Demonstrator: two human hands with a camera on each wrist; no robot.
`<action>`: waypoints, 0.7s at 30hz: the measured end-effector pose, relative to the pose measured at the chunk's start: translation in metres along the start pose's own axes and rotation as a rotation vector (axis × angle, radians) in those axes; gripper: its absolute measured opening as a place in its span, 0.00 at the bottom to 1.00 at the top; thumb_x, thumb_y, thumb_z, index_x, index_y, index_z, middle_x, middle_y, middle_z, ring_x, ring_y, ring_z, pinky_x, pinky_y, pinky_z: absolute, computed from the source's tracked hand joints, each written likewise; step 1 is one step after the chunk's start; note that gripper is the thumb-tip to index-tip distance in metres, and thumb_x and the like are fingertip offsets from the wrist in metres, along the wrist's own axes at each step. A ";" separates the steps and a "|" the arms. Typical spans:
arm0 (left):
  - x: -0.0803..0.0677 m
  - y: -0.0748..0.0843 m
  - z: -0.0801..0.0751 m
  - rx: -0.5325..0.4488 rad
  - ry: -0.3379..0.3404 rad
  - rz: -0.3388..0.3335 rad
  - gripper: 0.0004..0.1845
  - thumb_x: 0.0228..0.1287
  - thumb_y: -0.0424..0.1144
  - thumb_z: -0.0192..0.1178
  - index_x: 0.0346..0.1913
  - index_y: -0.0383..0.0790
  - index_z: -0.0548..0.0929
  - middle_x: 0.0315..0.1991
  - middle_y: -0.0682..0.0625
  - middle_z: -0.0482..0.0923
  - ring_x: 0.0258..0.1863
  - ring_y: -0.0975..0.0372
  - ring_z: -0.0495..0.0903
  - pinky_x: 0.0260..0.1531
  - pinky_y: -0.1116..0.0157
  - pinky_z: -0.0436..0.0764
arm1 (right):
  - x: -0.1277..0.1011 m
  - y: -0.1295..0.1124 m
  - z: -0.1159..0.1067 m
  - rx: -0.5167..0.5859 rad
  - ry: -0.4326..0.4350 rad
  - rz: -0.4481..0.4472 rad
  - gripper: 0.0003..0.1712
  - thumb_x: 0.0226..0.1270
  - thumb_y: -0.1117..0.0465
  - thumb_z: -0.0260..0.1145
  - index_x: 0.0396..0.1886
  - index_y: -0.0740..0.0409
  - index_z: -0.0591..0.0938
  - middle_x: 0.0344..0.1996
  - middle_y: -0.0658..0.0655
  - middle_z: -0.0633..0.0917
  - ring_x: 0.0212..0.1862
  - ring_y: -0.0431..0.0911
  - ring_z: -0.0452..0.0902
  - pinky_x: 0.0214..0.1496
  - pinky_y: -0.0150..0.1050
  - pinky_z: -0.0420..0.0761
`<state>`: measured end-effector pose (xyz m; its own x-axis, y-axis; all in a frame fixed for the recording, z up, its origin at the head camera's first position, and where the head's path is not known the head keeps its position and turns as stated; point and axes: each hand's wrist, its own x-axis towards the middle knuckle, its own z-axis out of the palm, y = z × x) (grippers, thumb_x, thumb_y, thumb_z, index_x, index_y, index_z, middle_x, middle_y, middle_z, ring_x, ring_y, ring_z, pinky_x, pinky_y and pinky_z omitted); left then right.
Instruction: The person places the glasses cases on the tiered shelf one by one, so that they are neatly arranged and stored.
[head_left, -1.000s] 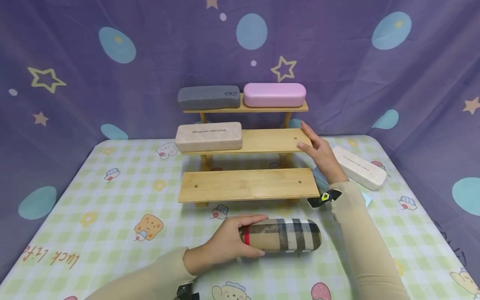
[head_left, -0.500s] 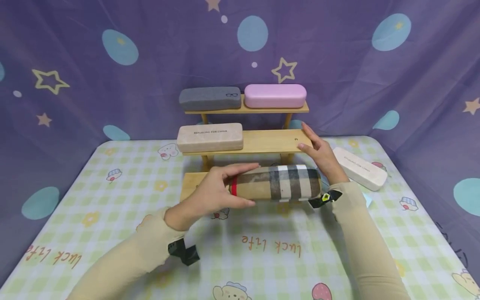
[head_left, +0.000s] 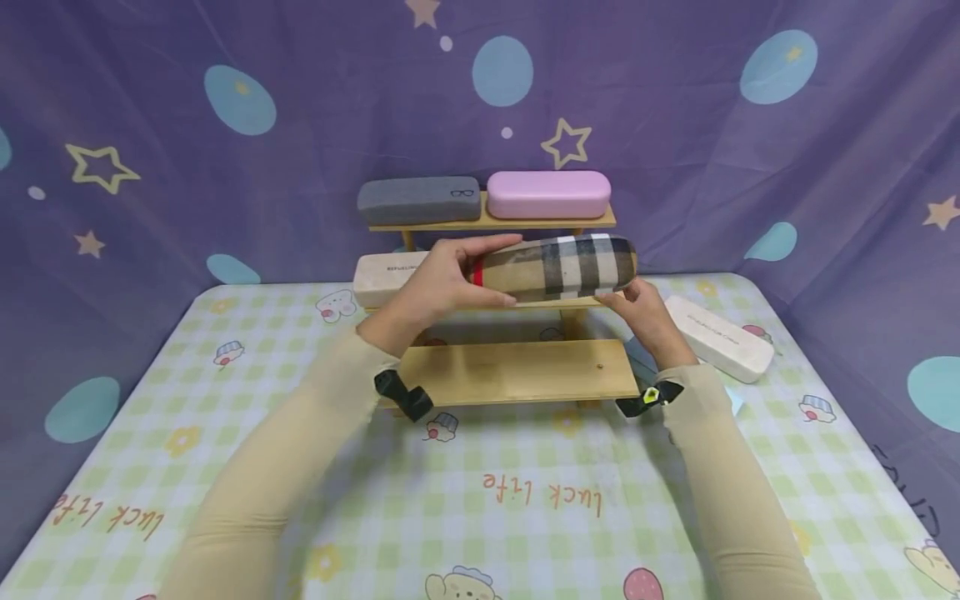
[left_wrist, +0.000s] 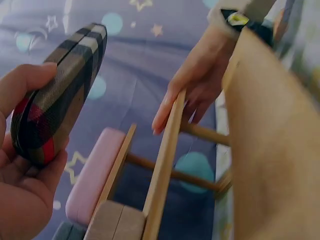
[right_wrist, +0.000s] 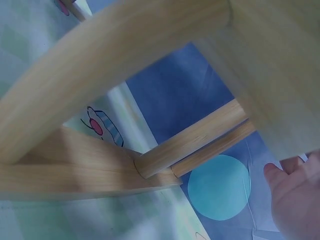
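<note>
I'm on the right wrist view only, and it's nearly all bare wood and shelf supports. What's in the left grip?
Observer: The left grip holds a plaid case by its red-striped end.
Operator: Is it set down anywhere?
Observer: No, the left wrist view shows a gap between it and the middle shelf.
Operator: Anything else on that shelf?
Observer: Yes, a pale case rests at its left end, partly hidden by the left grip in the head view.

A wooden shelf (head_left: 510,371) is standing on the bench (head_left: 247,450) over there.
A grey case (head_left: 418,202) and a pink case (head_left: 549,197) are sitting up top, a beige case (head_left: 381,282) mid-tier; a white case (head_left: 720,340) is lying off to the right.
</note>
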<state>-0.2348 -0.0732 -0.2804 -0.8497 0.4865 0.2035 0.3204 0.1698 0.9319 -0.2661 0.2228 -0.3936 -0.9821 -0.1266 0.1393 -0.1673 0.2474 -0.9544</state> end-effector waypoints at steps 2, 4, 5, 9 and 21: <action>0.010 -0.001 -0.002 -0.002 0.008 -0.025 0.37 0.42 0.27 0.74 0.61 0.46 0.77 0.23 0.53 0.65 0.15 0.62 0.55 0.17 0.68 0.62 | 0.000 0.000 0.000 0.007 -0.028 0.003 0.35 0.66 0.56 0.62 0.69 0.63 0.64 0.70 0.60 0.61 0.73 0.50 0.50 0.71 0.49 0.55; 0.019 -0.002 -0.003 -0.003 0.016 -0.055 0.37 0.42 0.27 0.74 0.61 0.48 0.78 0.24 0.53 0.64 0.17 0.63 0.56 0.17 0.69 0.62 | 0.000 0.000 0.000 0.008 -0.039 0.000 0.35 0.66 0.54 0.62 0.69 0.61 0.64 0.70 0.60 0.62 0.72 0.50 0.53 0.70 0.49 0.57; 0.022 -0.003 -0.003 0.002 0.020 -0.069 0.36 0.42 0.28 0.74 0.60 0.48 0.78 0.24 0.53 0.63 0.18 0.63 0.56 0.18 0.69 0.62 | 0.000 -0.001 0.000 0.012 -0.040 -0.003 0.34 0.66 0.54 0.62 0.69 0.62 0.65 0.69 0.61 0.64 0.71 0.51 0.55 0.69 0.49 0.58; 0.031 -0.005 -0.005 0.032 0.024 -0.118 0.36 0.42 0.30 0.75 0.59 0.51 0.79 0.18 0.53 0.55 0.20 0.61 0.56 0.20 0.69 0.60 | 0.000 -0.001 -0.001 0.040 -0.048 -0.022 0.33 0.66 0.57 0.62 0.69 0.62 0.65 0.69 0.61 0.63 0.72 0.49 0.52 0.70 0.47 0.56; 0.043 -0.012 -0.012 0.081 -0.020 -0.151 0.35 0.43 0.31 0.74 0.60 0.50 0.78 0.16 0.53 0.55 0.18 0.61 0.56 0.20 0.67 0.61 | 0.002 0.002 -0.002 0.118 -0.078 -0.059 0.38 0.67 0.62 0.60 0.73 0.61 0.55 0.74 0.58 0.50 0.74 0.49 0.42 0.73 0.48 0.49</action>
<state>-0.2806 -0.0648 -0.2786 -0.8824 0.4671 0.0564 0.2235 0.3105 0.9239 -0.2684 0.2250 -0.3949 -0.9603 -0.2129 0.1800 -0.2092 0.1233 -0.9701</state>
